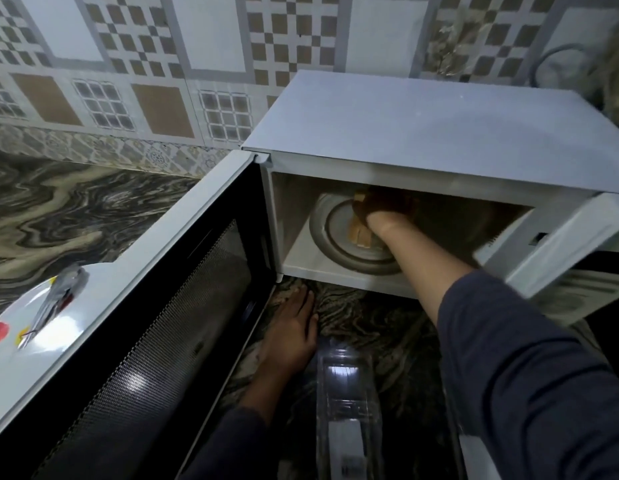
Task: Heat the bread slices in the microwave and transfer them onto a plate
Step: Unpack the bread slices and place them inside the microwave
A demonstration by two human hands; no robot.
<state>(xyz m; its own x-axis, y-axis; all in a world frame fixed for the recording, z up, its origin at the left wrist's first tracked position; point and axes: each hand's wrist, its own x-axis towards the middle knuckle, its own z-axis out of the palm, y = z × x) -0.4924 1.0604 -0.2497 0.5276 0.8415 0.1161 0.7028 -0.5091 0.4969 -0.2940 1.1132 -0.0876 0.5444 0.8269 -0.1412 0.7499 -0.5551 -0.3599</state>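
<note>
A swirled dark marble tabletop [76, 202] runs under a checker-tiled wall [145, 64]. On it stands the white boxy microwave [422, 126], its mesh-windowed door [155, 341] swung wide. Inside, on the round glass turntable [328, 233], the right hand [384, 216] has its grip closed around the tan bread slices [361, 233] — the left hand [294, 330] lies flat before the microwave, fingers spread, beside a clear plastic container [346, 393].

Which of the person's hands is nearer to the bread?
Right. The right hand is inside the microwave, on the bread. The left hand rests flat on the counter outside.
</note>
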